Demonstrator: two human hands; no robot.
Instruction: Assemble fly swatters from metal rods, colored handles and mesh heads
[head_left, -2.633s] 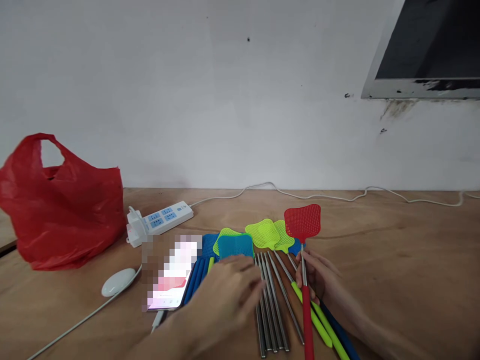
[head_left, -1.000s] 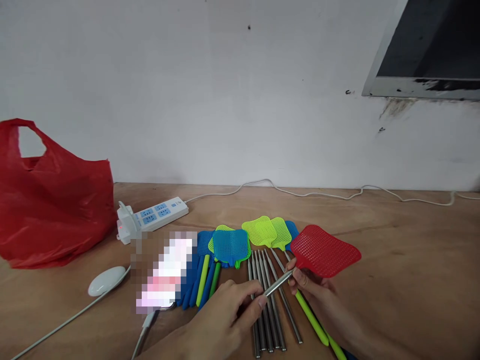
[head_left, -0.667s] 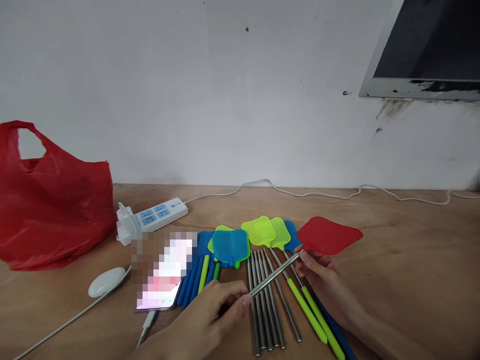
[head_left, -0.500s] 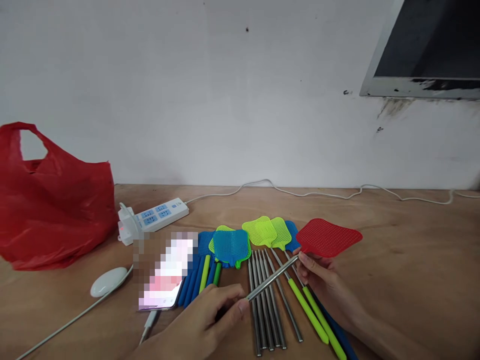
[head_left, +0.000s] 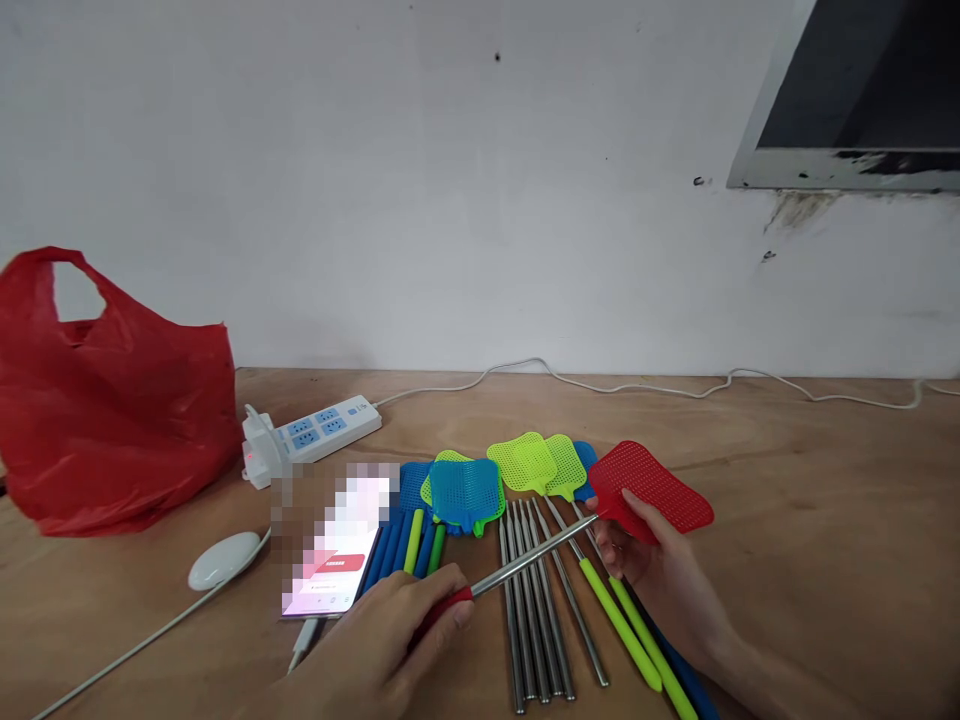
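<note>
A red fly swatter (head_left: 630, 475) spans both my hands, its perforated head to the right and its metal rod slanting down to a red grip. My left hand (head_left: 397, 635) is closed around that red grip. With thumb on top, my right hand (head_left: 667, 570) pinches the lower part of the swatter's head. Beneath the rod lie several bare metal rods (head_left: 536, 620), side by side. Just right of them are fly swatters with yellow-green handles (head_left: 621, 625) and yellow-green heads (head_left: 523, 462). Blue and green swatter heads (head_left: 465, 495) overlap near the middle, above several coloured handles (head_left: 386, 553).
A phone (head_left: 337, 550) with a lit, partly blurred screen lies left of the handles, a cable plugged into it. Behind it is a white power strip (head_left: 330, 425). A white oval object (head_left: 223, 560) and a red plastic bag (head_left: 120, 420) are farther left.
My left hand has shifted from the metal rod to the red grip, now visible. My right hand has moved from the rod's joint up onto the red head, which has tilted.
</note>
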